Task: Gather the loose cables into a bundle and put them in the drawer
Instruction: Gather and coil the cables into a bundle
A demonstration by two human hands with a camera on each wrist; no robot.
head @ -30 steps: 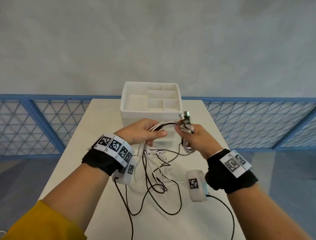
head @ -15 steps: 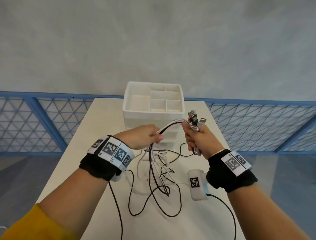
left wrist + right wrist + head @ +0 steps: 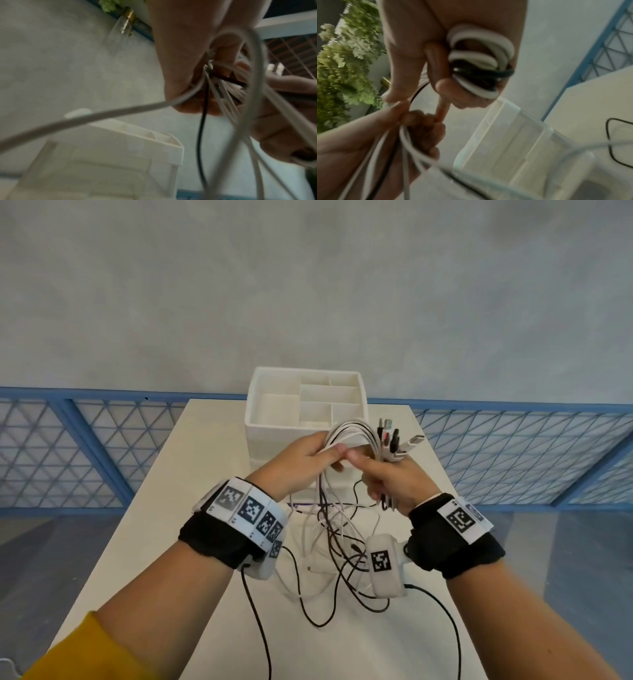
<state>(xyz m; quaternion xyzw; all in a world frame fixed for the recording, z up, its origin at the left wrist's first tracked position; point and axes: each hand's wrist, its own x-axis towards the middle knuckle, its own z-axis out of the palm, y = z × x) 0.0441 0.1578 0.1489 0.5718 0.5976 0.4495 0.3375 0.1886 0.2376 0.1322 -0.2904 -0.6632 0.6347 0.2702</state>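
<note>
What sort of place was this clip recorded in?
Probably a terrace or balcony set up for recording, though that is a guess: a white table against a blue mesh railing, a bare grey wall beyond, and green foliage in the right wrist view.

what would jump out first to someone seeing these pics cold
Both hands meet over the middle of the table: the left hand and right hand grip a looped bundle of white and black cables, plugs fanning up at its right end. Loose cable tails hang down in a tangle onto the table. Behind stands a white drawer organiser with open top compartments.
</note>
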